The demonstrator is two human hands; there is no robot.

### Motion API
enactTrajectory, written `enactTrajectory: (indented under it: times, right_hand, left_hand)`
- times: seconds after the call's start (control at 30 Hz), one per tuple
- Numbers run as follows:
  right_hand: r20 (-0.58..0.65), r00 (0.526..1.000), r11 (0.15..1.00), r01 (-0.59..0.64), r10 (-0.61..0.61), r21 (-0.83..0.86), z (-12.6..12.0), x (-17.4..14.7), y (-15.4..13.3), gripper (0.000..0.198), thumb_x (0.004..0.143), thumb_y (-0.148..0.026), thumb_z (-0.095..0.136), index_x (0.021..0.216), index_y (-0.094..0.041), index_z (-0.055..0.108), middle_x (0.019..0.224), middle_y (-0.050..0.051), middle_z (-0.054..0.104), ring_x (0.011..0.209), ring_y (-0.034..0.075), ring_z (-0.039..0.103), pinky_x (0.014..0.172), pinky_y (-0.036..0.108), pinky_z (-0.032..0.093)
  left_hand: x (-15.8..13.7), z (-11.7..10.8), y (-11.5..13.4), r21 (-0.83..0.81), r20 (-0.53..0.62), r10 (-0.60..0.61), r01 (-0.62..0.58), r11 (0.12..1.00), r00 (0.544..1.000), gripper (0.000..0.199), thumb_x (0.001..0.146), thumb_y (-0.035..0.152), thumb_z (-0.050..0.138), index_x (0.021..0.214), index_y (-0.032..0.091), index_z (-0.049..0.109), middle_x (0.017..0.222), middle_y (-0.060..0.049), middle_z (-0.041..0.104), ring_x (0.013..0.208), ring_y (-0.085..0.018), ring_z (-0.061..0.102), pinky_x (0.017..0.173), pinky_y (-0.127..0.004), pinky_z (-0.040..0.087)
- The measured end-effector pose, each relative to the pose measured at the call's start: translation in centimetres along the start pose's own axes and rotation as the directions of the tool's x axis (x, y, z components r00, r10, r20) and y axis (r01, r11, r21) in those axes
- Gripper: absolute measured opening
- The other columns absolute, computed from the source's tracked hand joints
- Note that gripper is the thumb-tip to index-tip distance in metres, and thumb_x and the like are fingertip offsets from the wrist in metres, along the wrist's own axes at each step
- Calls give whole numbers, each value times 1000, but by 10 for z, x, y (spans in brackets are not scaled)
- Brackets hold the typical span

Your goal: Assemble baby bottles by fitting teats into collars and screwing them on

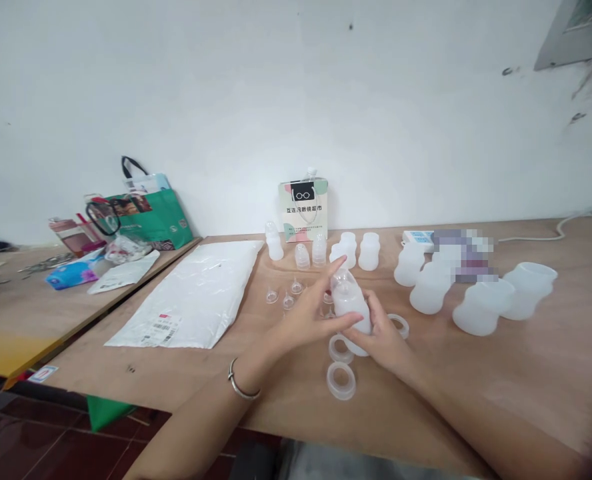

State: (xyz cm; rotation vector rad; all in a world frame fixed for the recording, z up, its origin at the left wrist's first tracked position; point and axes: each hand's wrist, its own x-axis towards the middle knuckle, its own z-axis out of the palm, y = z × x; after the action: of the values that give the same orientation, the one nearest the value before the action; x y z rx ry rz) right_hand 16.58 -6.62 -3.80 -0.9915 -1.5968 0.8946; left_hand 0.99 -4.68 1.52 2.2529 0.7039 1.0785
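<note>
Between my two hands is a translucent white baby bottle [351,307] with a clear domed top, tilted a little. My left hand [321,307] grips it from the left, its index finger stretched up beside the dome. My right hand [383,333] wraps the lower right side. Close below on the table lie screw rings [341,381], with another ring [400,325] right of my right hand. Several clear nipples [289,301] sit to the left of the bottle, some partly hidden by my left hand. Clear domed caps [302,257] stand behind them.
Several open white bottles [429,290] stand at the right and back. An assembled bottle [275,241] is near a paper bag [303,210] by the wall. A white mailing envelope [191,293] lies left; a green bag [163,217] rests on the neighbouring table.
</note>
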Motion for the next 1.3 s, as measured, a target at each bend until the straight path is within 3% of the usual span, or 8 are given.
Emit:
enactTrajectory:
  times: [0.1,0.2,0.27,0.43,0.57,0.97,1.2,1.3]
  right_hand:
    - [-60,998,995,35,-30,90,1,1,3,63,71,-37,66,118,-27,26,126,10,48,110,20,52,91,38,44]
    - [-176,982,990,85,-65,108,-1,1,5,52,77,-37,61,117,-30,28,130,7,46,113,17,49,98,39,37]
    - [-222,973,991,90,-67,98,-1,1,7,44,80,-37,57,115,-30,32,127,6,49,112,17,49,97,39,37]
    - [-259,959,991,128,-112,46,-3,2,8,32,82,-35,55,110,-27,40,114,6,58,106,19,53,92,39,41]
    - [-292,940,982,190,-178,11,-6,2,7,20,85,-31,52,103,-25,46,104,6,59,101,18,55,89,38,43]
    - [-308,943,992,130,-124,-1,-9,6,7,14,84,-31,52,96,-24,52,96,4,61,94,18,57,87,38,43]
    - [-365,925,992,123,-110,12,-13,13,15,17,83,-33,54,96,-23,53,96,4,61,92,18,57,87,38,43]
    - [-371,925,996,84,-88,-26,-19,14,16,16,83,-35,53,93,-23,53,94,3,61,90,18,57,83,35,44]
  left_hand:
    - [5,-20,-6,65,-172,38,-27,998,984,71,74,35,64,135,28,29,136,-10,42,115,-26,48,94,-38,43]
    - [21,-59,-33,143,-497,47,28,989,866,75,75,36,62,137,27,20,135,-12,42,111,-22,51,92,-34,45]
    - [34,-88,-61,219,-581,26,126,968,814,77,75,38,62,137,24,19,130,-14,45,109,-22,53,88,-33,46]
    - [50,-126,-129,435,-592,-159,480,762,790,74,73,36,62,134,17,26,117,-16,55,104,-30,55,87,-41,44]
    - [50,-125,-156,504,-569,-255,577,643,782,72,74,35,61,133,11,27,117,-21,56,107,-36,54,88,-45,42]
    - [41,-113,-191,431,-602,-326,641,635,729,81,72,33,64,133,9,16,121,-23,53,109,-31,55,87,-40,44]
    - [41,-114,-187,412,-601,-361,663,625,713,84,67,36,69,130,8,20,110,-22,59,103,-30,59,82,-38,46]
    - [41,-114,-176,397,-637,-333,666,632,695,89,63,45,70,128,7,22,117,-24,53,110,-31,54,85,-39,44]
